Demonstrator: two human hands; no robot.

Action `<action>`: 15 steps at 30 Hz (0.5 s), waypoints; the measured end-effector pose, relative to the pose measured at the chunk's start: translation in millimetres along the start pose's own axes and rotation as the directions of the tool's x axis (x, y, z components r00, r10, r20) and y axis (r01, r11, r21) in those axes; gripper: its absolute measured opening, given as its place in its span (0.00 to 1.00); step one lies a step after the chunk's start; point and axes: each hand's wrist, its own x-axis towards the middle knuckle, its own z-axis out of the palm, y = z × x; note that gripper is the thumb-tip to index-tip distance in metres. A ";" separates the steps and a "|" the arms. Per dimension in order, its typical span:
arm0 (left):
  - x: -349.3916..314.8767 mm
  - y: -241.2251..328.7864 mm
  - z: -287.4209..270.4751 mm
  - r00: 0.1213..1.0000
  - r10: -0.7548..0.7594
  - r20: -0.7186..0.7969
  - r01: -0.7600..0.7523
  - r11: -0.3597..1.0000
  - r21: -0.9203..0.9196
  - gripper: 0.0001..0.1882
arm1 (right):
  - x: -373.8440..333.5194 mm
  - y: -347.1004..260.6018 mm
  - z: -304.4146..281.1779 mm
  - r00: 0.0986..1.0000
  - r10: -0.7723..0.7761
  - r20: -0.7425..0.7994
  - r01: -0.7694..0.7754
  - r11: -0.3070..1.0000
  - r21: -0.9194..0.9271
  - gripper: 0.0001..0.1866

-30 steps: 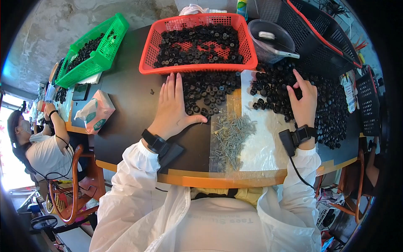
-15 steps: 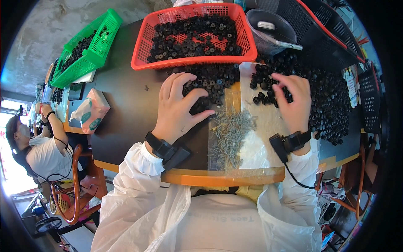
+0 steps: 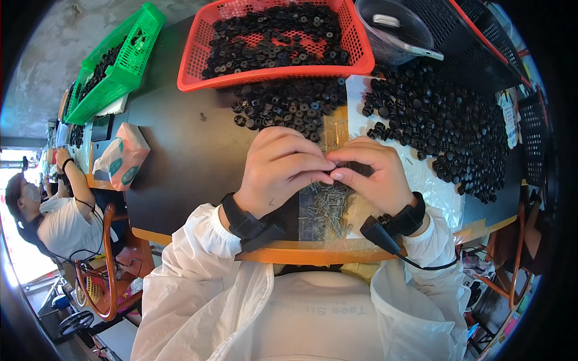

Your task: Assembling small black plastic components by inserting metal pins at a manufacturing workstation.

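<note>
My left hand (image 3: 280,165) and my right hand (image 3: 370,171) meet fingertip to fingertip above a pile of small metal screws (image 3: 328,210). Both are closed in a pinch. Something small and dark shows between the fingertips, too hidden to name. Just beyond my left hand lies a heap of black round parts with centre holes (image 3: 301,102). To the right of my right hand, a large heap of black round caps (image 3: 463,132) spreads over a clear plastic sheet (image 3: 436,195).
A red basket (image 3: 274,75) of black parts stands at the back, beside a clear tub (image 3: 385,48) with a phone on it. Black baskets (image 3: 469,54) fill the back right. At left are a tissue pack (image 3: 129,156), a green basket (image 3: 102,105) and a seated person (image 3: 75,222).
Both hands have left the two black heaps and come together above the screws. My right hand has moved left and nearer, my left hand right. The view has shifted slightly.
</note>
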 end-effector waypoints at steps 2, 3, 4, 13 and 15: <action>-2.4 1.6 -0.1 1.000 0.021 0.007 -0.021 1.000 0.000 0.15 | -2.4 -2.0 0.4 0.999 0.050 0.009 -0.050 0.998 0.034 0.13; -4.2 2.4 0.0 1.000 0.007 0.006 -0.007 1.000 0.024 0.17 | -2.6 -2.7 0.0 0.995 0.098 0.027 -0.100 0.991 0.093 0.13; -4.8 2.3 0.4 1.000 -0.005 0.005 0.005 0.999 0.046 0.19 | -2.9 -3.0 -0.6 0.988 0.146 0.046 -0.151 0.977 0.150 0.13; -6.8 -12.0 -29.0 0.977 -0.209 0.044 0.146 0.807 0.573 0.18 | -5.0 -1.9 -1.4 0.972 0.229 -0.062 -0.222 0.970 0.103 0.12; -6.8 -12.4 -28.8 0.974 -0.218 0.069 0.141 0.811 0.567 0.18 | -4.8 1.1 1.1 0.970 0.239 -0.054 -0.228 0.960 0.160 0.13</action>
